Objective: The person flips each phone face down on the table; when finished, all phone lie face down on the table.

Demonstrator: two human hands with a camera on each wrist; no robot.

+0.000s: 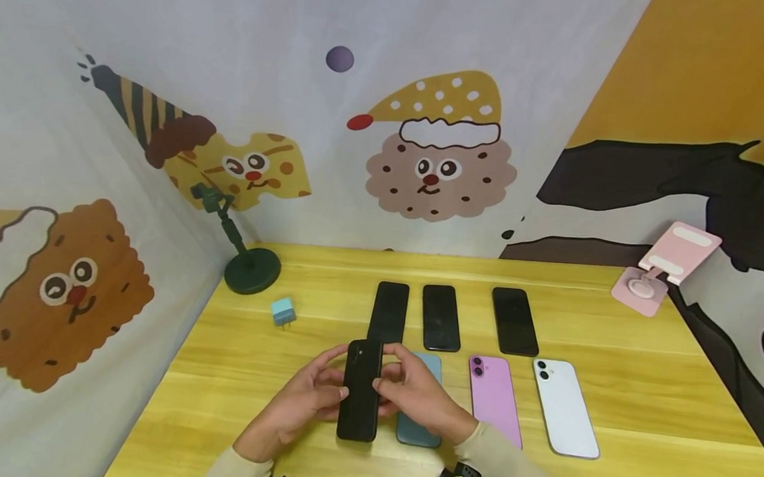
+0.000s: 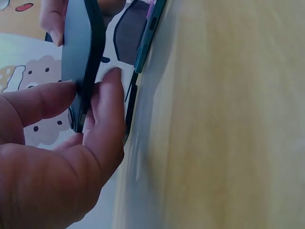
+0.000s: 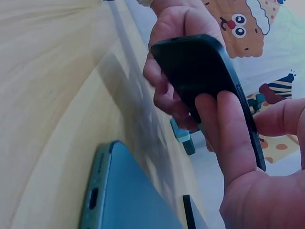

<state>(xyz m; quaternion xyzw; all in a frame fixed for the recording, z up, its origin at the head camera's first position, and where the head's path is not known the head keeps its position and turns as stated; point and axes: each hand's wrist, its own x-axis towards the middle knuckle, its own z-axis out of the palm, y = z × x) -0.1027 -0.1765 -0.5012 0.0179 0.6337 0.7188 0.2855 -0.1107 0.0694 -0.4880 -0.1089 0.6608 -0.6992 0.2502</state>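
Note:
A black smartphone (image 1: 360, 392) is held up over the table between both hands, its back with the camera lenses towards the head camera. My left hand (image 1: 300, 397) pinches its left edge, thumb on the back and fingers beneath. From the other side my right hand (image 1: 417, 394) grips the right edge in a like way; in the right wrist view two fingertips (image 3: 228, 102) lie against the dark screen side. A blue smartphone (image 1: 419, 436) lies partly hidden under my right hand. Beside it are a pink smartphone (image 1: 496, 397), overlapped by the right sleeve, and a white smartphone (image 1: 565, 410).
Behind these lie three dark phones: one at left (image 1: 388, 312), one in the middle (image 1: 441, 318), one at right (image 1: 514, 320). A blue charger plug (image 1: 283, 311) and a dark green stand (image 1: 252, 270) sit at left. Far right is a pink phone stand (image 1: 642, 293). Patterned cloth (image 1: 288, 39) hangs behind.

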